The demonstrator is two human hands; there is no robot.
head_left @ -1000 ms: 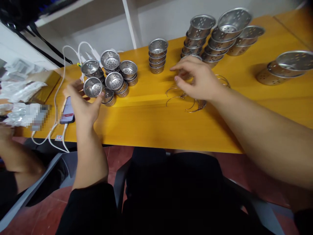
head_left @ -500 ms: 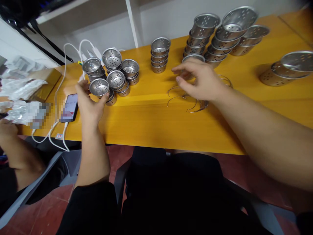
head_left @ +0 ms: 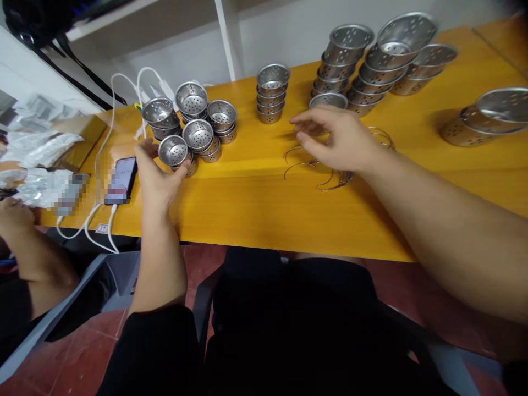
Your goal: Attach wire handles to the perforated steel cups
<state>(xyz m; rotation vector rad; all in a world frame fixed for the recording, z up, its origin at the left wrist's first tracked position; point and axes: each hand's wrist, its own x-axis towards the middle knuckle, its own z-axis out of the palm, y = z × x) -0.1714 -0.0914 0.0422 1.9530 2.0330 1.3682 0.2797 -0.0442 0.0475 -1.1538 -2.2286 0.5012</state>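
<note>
My left hand holds a perforated metal cup between thumb and fingers, just beside the cup cluster. It is light, rigid, slippery; I grip at the rim. My right hand hovers, fingers loosely spread, over wire rings on the desk.

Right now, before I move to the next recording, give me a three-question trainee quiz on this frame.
1. True or false: the left hand grips a perforated metal cup.
2. What lies under the right hand: A) wire loops, B) a spoon, C) a phone?
3. What colour is the table?

Key: 1 true. 2 A. 3 yellow.
</note>
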